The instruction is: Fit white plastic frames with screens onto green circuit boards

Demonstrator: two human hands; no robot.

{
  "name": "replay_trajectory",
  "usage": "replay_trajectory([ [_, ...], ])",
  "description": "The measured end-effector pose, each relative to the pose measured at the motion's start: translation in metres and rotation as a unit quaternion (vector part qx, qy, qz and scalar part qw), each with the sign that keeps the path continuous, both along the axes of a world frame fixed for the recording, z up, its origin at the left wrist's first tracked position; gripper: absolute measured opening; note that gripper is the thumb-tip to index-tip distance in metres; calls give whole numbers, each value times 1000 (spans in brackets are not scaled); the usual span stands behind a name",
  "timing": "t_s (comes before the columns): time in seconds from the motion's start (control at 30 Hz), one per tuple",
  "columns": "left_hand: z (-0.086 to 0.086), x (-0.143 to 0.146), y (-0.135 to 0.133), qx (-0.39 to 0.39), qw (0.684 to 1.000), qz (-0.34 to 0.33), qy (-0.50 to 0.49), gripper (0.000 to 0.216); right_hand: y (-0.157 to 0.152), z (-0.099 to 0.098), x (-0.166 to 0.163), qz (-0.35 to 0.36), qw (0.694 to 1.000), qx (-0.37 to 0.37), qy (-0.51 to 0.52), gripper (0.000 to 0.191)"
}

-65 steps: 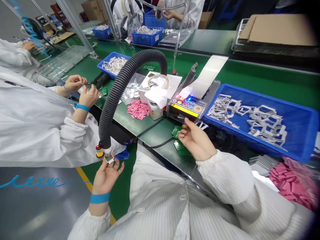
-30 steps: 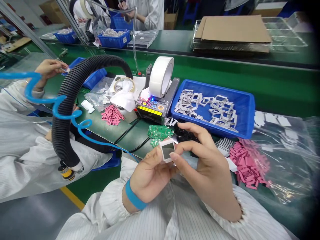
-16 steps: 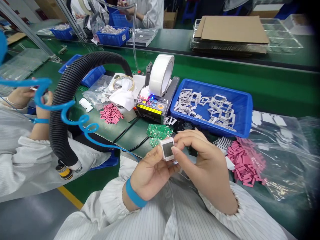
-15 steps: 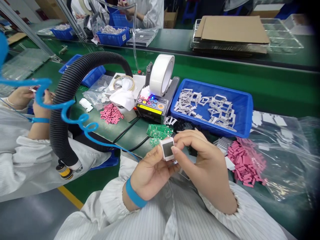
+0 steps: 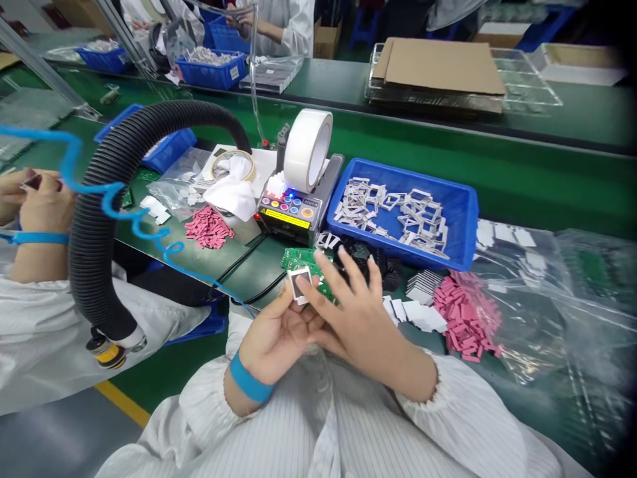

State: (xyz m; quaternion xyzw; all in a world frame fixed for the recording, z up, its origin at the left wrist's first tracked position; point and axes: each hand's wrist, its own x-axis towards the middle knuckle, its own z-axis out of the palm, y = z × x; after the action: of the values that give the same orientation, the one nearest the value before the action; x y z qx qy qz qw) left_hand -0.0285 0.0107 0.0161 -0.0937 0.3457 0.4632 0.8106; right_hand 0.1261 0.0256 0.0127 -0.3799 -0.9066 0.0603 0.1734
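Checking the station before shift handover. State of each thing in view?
left hand, gripping small square frame
right hand, open, fingers spread, beside the frame
tape dispenser, lit up
tape roll, upright on the dispenser
blue tray, full of silvery frames
circuit boards, lying loose
pink pads, in a loose heap

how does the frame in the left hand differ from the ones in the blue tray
The frame in the left hand has a dark grey centre; the frames in the blue tray show blue through open centres. The held frame is alone, pinched by fingers; the tray frames lie heaped. Both are squarish with pale edges.
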Motion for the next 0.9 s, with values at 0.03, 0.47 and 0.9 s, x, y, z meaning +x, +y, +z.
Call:
replay_trajectory([
  [0.03,-3,-1,0,18,1000,14,14,19,1,-2,9,-10,1000,-18,13,61],
  [0.47,-13,7,-6,261,936,-175,158,32,-8,11,36,62,985,52,153,15],
  [0.9,-47,-24,-17,60,989,100,89,30,23,-32,0,-101,992,-21,71,30],
])
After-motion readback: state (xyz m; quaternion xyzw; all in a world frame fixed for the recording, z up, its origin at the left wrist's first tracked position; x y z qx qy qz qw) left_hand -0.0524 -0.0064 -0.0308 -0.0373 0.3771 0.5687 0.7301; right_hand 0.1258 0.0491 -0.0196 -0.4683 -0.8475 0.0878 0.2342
